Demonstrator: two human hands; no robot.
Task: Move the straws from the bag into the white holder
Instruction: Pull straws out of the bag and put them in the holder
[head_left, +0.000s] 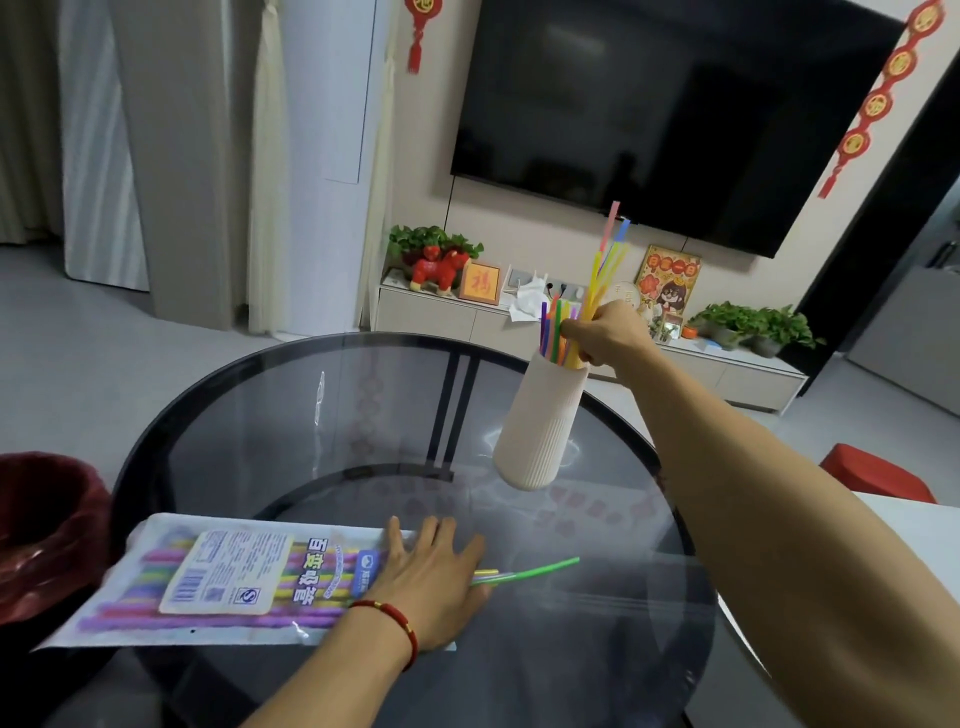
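A clear plastic bag (171, 582) with a printed label lies flat at the near left of the round glass table, several coloured straws still inside. My left hand (434, 574) presses flat on the bag's open right end, fingers spread. A green straw (540, 569) and a yellow one stick out past my fingers onto the glass. The white ribbed holder (540, 431) stands right of centre with several straws in it. My right hand (605, 332) is at the holder's mouth, shut on a bunch of straws (605, 260) whose lower ends are inside the holder.
The dark round glass table (332, 415) has a black rim. A dark red bin (41, 530) stands beside it at the left. A red stool (872, 475) is at the right. Behind are a low TV cabinet with plants and ornaments, and a wall-mounted screen.
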